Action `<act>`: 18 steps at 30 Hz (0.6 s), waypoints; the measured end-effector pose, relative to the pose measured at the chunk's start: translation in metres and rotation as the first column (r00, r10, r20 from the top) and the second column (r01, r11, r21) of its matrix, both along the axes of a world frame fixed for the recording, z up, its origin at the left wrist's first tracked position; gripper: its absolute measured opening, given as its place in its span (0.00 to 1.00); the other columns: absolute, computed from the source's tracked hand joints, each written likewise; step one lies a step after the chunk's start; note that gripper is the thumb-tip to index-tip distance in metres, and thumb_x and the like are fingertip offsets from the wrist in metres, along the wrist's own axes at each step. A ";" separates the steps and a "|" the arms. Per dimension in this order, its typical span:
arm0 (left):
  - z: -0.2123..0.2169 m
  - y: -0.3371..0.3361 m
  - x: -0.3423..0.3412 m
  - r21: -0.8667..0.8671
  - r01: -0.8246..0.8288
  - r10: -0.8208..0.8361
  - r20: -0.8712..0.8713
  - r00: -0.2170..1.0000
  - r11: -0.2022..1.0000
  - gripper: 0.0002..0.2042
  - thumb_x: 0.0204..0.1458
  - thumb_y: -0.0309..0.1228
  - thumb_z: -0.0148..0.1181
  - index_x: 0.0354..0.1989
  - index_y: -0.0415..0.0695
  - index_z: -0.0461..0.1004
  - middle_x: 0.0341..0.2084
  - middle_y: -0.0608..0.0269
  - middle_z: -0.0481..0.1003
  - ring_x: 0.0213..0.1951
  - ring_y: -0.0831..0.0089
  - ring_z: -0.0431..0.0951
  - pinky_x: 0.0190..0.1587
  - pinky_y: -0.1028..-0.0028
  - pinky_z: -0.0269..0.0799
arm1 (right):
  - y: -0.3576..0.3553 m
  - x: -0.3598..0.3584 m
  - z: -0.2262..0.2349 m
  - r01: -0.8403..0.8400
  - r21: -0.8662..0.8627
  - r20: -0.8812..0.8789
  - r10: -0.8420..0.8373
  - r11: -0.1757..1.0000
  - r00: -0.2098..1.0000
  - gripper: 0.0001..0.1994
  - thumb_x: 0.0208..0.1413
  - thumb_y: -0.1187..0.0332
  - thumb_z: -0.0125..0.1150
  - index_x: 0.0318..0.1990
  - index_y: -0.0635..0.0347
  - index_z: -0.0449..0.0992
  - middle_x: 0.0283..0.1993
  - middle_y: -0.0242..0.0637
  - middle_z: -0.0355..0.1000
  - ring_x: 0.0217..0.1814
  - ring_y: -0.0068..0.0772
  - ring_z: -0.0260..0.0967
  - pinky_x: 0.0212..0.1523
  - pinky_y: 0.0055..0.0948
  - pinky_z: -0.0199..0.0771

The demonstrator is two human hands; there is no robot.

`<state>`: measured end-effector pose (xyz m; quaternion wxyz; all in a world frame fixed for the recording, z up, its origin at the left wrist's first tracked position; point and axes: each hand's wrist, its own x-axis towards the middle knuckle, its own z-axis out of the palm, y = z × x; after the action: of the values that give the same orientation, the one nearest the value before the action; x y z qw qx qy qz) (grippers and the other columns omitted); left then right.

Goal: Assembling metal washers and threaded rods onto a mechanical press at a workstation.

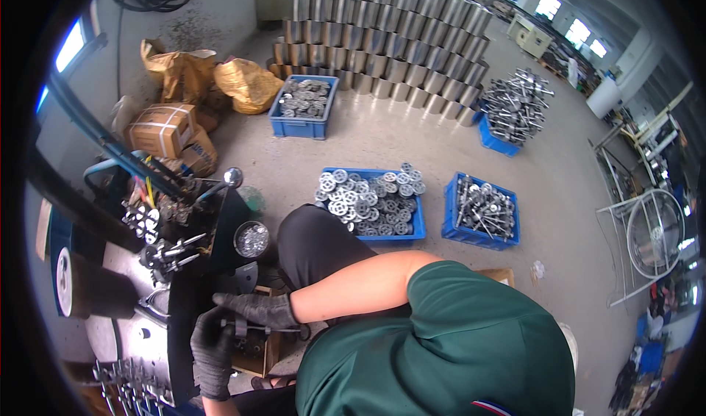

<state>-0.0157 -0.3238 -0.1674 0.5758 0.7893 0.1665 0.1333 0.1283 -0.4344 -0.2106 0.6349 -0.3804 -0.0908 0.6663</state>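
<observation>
Both my hands wear dark grey gloves and meet beside the machine's edge at the lower left. My left hand (211, 353) is curled round one end of a metal shaft (254, 329), which points right over an open cardboard box (271, 353). Just above the shaft, my right hand (259, 309) reaches across to the left hand's fingers, its own fingers pressed together. What lies between its fingertips is hidden. Close by on the machine (151, 350), more metal shafts with discs (173, 256) lie in a cluster, and several rods (132, 383) stand upright at the near end.
Ahead are a blue crate (422, 221) of wheel-shaped metal discs, a blue crate (482, 241) of shafts and a farther crate (300, 128) of metal parts. A round tin (251, 239) of small pieces stands by my knee. Steel cylinders (397, 70) are stacked behind; a fan (654, 234) stands right.
</observation>
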 end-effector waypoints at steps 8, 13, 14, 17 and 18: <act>-0.018 0.025 -0.004 0.025 -0.112 0.112 -0.012 0.994 0.993 0.17 0.55 0.25 0.67 0.52 0.38 0.73 0.44 0.64 0.76 0.45 0.75 0.75 0.49 0.74 0.74 | 0.005 -0.009 -0.012 0.277 0.524 0.730 -0.592 0.805 0.340 0.13 0.67 0.59 0.60 0.41 0.60 0.77 0.30 0.30 0.75 0.31 0.23 0.71 0.36 0.29 0.74; -0.031 0.045 -0.014 0.262 -0.155 0.171 -0.036 0.985 0.952 0.18 0.56 0.25 0.67 0.54 0.36 0.73 0.45 0.60 0.76 0.46 0.70 0.76 0.53 0.69 0.74 | -0.016 0.015 0.008 0.129 0.400 0.665 -0.383 0.908 0.641 0.13 0.67 0.60 0.57 0.42 0.64 0.76 0.36 0.43 0.76 0.39 0.39 0.75 0.44 0.37 0.75; -0.031 0.044 -0.012 0.311 -0.135 0.154 -0.037 0.987 0.941 0.19 0.58 0.26 0.66 0.57 0.35 0.72 0.49 0.59 0.76 0.50 0.70 0.76 0.56 0.69 0.73 | -0.020 0.017 0.009 0.135 0.402 0.679 -0.394 0.906 0.619 0.13 0.67 0.60 0.57 0.42 0.64 0.76 0.36 0.43 0.76 0.39 0.39 0.75 0.44 0.36 0.75; -0.023 0.033 -0.017 0.172 -0.138 0.123 0.097 0.988 0.975 0.21 0.60 0.29 0.65 0.60 0.35 0.71 0.51 0.58 0.76 0.53 0.68 0.76 0.58 0.68 0.71 | -0.009 0.015 -0.001 0.118 0.344 0.552 -0.302 0.932 0.778 0.15 0.69 0.56 0.55 0.41 0.60 0.77 0.35 0.36 0.76 0.37 0.30 0.74 0.39 0.32 0.75; -0.019 0.027 -0.016 0.179 -0.139 0.126 0.086 0.988 0.974 0.21 0.60 0.29 0.65 0.60 0.35 0.71 0.51 0.58 0.76 0.53 0.68 0.76 0.58 0.68 0.71 | -0.011 0.015 0.006 0.001 0.221 0.278 -0.064 0.975 0.958 0.16 0.70 0.54 0.53 0.41 0.58 0.78 0.35 0.33 0.76 0.36 0.26 0.74 0.38 0.30 0.75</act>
<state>-0.0313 -0.2963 -0.1864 0.4958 0.8209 0.1843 0.2153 0.1436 -0.4456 -0.2049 0.6641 -0.4012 -0.2473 0.5804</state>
